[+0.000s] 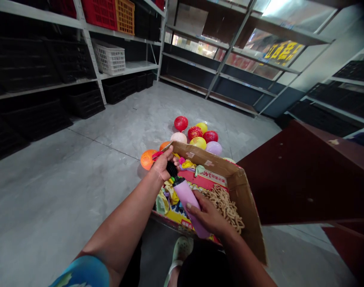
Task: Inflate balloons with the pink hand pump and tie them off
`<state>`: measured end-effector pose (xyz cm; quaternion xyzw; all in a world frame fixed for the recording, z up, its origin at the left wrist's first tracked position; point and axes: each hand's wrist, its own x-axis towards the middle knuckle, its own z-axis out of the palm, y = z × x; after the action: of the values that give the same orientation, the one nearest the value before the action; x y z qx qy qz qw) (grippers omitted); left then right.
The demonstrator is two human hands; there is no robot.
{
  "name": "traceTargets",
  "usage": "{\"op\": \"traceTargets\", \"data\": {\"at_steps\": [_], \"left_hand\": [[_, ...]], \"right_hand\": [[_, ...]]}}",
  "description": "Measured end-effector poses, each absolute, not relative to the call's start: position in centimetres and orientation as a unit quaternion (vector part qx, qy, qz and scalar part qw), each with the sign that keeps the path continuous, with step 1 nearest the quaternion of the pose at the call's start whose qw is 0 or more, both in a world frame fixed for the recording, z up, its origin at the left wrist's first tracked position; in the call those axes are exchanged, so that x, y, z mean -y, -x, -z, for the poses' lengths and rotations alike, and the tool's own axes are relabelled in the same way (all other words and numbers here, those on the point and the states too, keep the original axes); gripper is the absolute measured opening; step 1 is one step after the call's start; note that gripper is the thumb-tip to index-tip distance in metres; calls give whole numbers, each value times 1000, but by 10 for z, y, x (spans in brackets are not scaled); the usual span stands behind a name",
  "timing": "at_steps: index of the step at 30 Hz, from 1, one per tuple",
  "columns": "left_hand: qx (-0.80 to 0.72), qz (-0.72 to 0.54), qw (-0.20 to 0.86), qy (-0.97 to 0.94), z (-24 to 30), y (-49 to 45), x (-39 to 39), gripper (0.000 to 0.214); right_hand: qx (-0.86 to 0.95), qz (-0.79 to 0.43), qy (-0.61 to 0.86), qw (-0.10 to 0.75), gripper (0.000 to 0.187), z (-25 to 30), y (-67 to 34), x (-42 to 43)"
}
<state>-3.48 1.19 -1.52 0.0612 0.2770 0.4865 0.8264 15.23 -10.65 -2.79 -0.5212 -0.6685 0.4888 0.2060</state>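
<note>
A balloon hand pump [186, 195] with a pink barrel and black top end slants across the lower middle. My right hand [210, 215] is wrapped around its barrel. At the pump's black end, my left hand [164, 164] is closed, with a limp red balloon [156, 155] at its fingers; the exact grip there is partly hidden. Below both hands stands an open cardboard box [241, 179]. Inside lie uninflated balloons [162, 202] in several colours on the left and a heap of tan rubber-band-like loops [226, 207] on the right.
Inflated balloons, red [181, 123], yellow [197, 142], orange [148, 159] and others, rest on the grey floor [110, 127] beyond the box. A dark red board [307, 175] stands at right. Shelving with black crates [83, 99] and a white basket [110, 57] lines the left.
</note>
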Motion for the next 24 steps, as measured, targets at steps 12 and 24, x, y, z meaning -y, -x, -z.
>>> {"op": "traceTargets", "data": {"at_steps": [12, 24], "left_hand": [[-371, -562, 728, -129, 14, 35, -16, 14], [-378, -660, 642, -95, 7, 57, -23, 28]], "right_hand": [[716, -383, 568, 129, 67, 31, -146, 98], [716, -351, 596, 91, 33, 41, -192, 125]]}}
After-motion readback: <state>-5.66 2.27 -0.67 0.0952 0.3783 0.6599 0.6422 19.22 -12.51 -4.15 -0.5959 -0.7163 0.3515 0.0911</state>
